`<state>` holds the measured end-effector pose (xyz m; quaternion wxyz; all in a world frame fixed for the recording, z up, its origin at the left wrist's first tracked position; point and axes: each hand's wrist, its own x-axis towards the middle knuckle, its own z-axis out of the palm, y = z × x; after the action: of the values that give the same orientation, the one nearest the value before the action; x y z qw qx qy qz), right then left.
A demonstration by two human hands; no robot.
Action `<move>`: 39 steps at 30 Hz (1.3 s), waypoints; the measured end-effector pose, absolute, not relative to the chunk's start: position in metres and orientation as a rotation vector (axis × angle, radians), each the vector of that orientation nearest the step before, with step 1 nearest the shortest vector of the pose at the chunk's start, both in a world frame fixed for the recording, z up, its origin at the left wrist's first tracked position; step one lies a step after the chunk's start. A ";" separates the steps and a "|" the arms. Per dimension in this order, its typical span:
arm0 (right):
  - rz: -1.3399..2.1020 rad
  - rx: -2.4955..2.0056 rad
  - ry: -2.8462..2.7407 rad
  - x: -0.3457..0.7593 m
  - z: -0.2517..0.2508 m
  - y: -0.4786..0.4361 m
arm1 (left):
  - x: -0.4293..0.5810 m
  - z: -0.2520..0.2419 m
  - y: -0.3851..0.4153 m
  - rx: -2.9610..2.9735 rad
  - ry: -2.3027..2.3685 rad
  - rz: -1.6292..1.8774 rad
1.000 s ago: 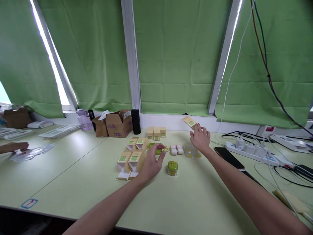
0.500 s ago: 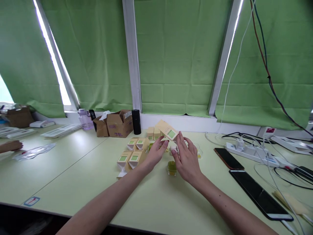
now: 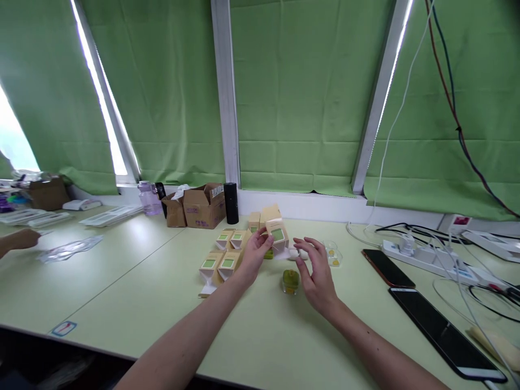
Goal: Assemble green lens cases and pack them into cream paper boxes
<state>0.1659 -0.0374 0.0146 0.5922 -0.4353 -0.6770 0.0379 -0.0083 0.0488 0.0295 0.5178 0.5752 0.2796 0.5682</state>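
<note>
My left hand point(image 3: 255, 253) grips a small beige carton point(image 3: 280, 227) with a green square label, holding it nearly upright above the table. A pale flap sticks out at the carton's lower end. Just right of it, my right hand point(image 3: 319, 276) has its fingers apart and holds nothing that I can see. Below and between the hands stands a small clear jar with green contents point(image 3: 290, 281). Small white items point(image 3: 298, 253) lie behind the right fingertips. Several similar cartons point(image 3: 228, 262) with green labels and open white flaps stand left of my left hand.
Cardboard boxes point(image 3: 203, 208) and a black cylinder point(image 3: 231, 203) stand at the back. A clear tray point(image 3: 333, 255) lies behind my right hand. Two phones point(image 3: 444, 330), a power strip point(image 3: 426, 260) and cables occupy the right. Another person's hand point(image 3: 22, 238) is at far left.
The carton has tipped from a slant to nearly upright, and its lower flap now shows. My right hand has moved away from it, fingers spreading. The view has shifted slightly.
</note>
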 end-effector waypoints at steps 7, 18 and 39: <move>0.114 -1.097 -1.466 0.176 0.014 -0.035 | -0.009 0.023 0.038 1.623 0.643 1.332; -0.043 -0.949 -1.604 0.181 0.012 -0.032 | -0.005 0.023 0.016 2.125 0.615 1.460; -0.446 -0.666 -1.751 0.184 0.008 -0.029 | -0.006 0.026 0.009 2.615 0.641 1.963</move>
<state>0.1842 -0.0290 0.0076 0.5711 -0.2839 -0.7464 -0.1902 -0.0065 0.0086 0.0259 -0.0949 0.7813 0.1915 0.5864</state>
